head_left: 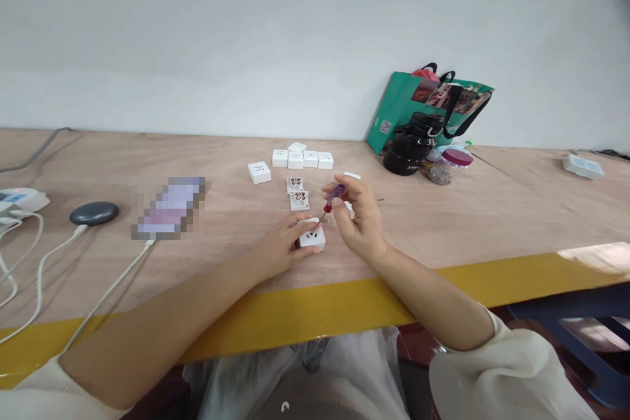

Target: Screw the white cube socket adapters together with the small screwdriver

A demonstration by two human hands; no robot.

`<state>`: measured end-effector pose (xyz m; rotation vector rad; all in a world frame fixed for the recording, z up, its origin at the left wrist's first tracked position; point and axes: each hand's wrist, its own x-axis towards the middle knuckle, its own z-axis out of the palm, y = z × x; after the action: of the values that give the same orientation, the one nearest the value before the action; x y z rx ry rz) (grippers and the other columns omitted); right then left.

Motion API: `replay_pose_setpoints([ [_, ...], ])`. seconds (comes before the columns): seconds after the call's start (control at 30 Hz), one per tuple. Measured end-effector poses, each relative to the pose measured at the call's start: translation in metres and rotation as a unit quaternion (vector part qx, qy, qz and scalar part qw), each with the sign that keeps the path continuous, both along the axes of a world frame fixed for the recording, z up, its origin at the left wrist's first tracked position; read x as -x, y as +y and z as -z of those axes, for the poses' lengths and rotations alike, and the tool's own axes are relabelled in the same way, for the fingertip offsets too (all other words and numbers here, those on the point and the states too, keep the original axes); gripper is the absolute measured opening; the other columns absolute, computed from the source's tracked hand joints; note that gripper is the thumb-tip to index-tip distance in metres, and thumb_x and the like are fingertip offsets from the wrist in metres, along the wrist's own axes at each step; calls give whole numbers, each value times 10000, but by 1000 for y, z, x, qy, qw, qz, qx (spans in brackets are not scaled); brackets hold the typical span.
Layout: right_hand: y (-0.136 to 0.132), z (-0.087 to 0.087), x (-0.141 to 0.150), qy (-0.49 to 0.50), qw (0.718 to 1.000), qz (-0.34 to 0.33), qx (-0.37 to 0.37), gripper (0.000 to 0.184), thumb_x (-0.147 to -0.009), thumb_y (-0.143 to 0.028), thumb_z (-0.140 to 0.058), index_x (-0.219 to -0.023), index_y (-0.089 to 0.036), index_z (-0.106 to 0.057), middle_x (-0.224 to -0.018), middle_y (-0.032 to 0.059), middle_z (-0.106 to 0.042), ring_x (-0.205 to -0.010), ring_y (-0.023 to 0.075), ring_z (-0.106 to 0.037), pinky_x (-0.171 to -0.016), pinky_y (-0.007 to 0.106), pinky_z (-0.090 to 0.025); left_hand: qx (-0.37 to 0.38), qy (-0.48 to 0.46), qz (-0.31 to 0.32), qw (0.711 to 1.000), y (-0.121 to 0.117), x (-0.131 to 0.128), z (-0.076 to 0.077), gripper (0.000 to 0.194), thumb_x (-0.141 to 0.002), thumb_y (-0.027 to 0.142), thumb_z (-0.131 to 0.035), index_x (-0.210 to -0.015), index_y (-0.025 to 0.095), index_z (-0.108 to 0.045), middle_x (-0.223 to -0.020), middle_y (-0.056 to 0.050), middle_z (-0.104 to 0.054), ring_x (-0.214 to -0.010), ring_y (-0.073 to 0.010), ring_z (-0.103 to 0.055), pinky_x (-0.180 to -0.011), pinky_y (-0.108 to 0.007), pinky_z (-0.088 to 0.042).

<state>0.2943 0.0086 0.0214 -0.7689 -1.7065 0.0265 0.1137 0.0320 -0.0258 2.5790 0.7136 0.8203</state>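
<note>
A long wooden table (pixel 231 210) with a yellow front edge stands against a pale wall. At its back, right of centre, one green shopping bag (pixel 401 102) leans behind one black flask (pixel 408 152). Two bare hands work near the front edge. The left hand (pixel 280 244) is partly closed, thumb and fingers bracing one white socket (pixel 317 241) flat on the table. The right hand (pixel 363 220) is curled, pinching one screwdriver (pixel 336 193) whose slanted shaft reaches the socket's face; whether its tip sits in a screw, I cannot tell. Left of them lies one phone (pixel 170 207), blurred, on a white cable. As for progress, six closed sockets (pixel 295 160) look finished: five clustered beyond the hands, one just apart to their left. The braced socket seems partway through. Two open socket pieces (pixel 298 199), their copper-coloured insides bare, seem left to close, lying between the cluster and the hands. Smallest to the eye, two white bits (pixel 352 176) show past the right hand, mostly hidden, so their kind is unclear.
</note>
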Motion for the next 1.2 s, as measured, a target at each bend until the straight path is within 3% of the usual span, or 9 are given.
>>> replay_pose_setpoints([
  [0.17,1,-1,0,-27,997,62,-24,315,-841,-219,-564,-1151,-252,-520,-786,7,-554,-674,138,-532,-625,317,-511,-7,0,-9,1000,-1,0,-1,363,-867,328,-582,-1202,222,-490,-1292,-113,-473,-1199,-251,-486,-998,-451,-427],
  [0.37,1,0,0,12,1000,3,6,332,-869,-142,-448,-1179,-259,-469,-926,30,-580,-730,127,-582,-648,310,-526,-2,-2,-14,1000,0,0,1,390,-863,337,-585,-1216,220,-470,-1291,-119,-476,-1197,-255,-489,-1005,-455,-422],
  [0.47,2,0,-1,-15,999,34,-10,287,-851,-182,-534,-1128,-255,-519,-844,12,-559,-704,129,-547,-639,306,-511,-10,-2,-17,1000,0,0,2,397,-863,341,-584,-1217,203,-467,-1288,-129,-472,-1196,-261,-487,-998,-459,-427],
  [0.57,2,-1,-2,-32,998,50,-21,348,-859,-178,-530,-1197,-257,-501,-793,7,-553,-712,138,-529,-652,314,-510,-7,3,-15,1000,-1,0,1,386,-874,337,-571,-1219,198,-466,-1299,-132,-461,-1211,-258,-475,-1009,-455,-418],
  [0.77,2,2,2,-4,1000,19,-20,351,-871,-158,-487,-1201,-269,-450,-936,30,-574,-723,125,-591,-663,315,-535,5,-1,-14,1000,0,0,1,343,-868,341,-576,-1177,215,-495,-1290,-120,-471,-1183,-251,-497,-991,-443,-435],
  [0.9,2,3,3,15,999,37,-32,301,-815,-197,-602,-1086,-266,-490,-850,-9,-569,-667,112,-578,-614,280,-527,8,4,-16,1000,0,0,0,315,-870,348,-572,-1152,221,-515,-1297,-112,-473,-1172,-249,-508,-979,-436,-445],
  [1.07,0,2,1,29,999,2,25,252,-860,-145,-476,-1088,-250,-498,-965,30,-627,-754,122,-629,-672,304,-550,-2,5,-10,1000,0,0,0,319,-874,333,-568,-1165,221,-498,-1298,-112,-474,-1187,-244,-498,-984,-443,-438],
  [1.2,-1,-1,0,-6,1000,19,-6,262,-848,-165,-537,-1094,-254,-522,-937,32,-626,-745,130,-603,-663,312,-547,-6,1,-9,1000,0,0,0,322,-873,325,-572,-1162,205,-496,-1290,-122,-477,-1168,-243,-508,-971,-440,-446],
])
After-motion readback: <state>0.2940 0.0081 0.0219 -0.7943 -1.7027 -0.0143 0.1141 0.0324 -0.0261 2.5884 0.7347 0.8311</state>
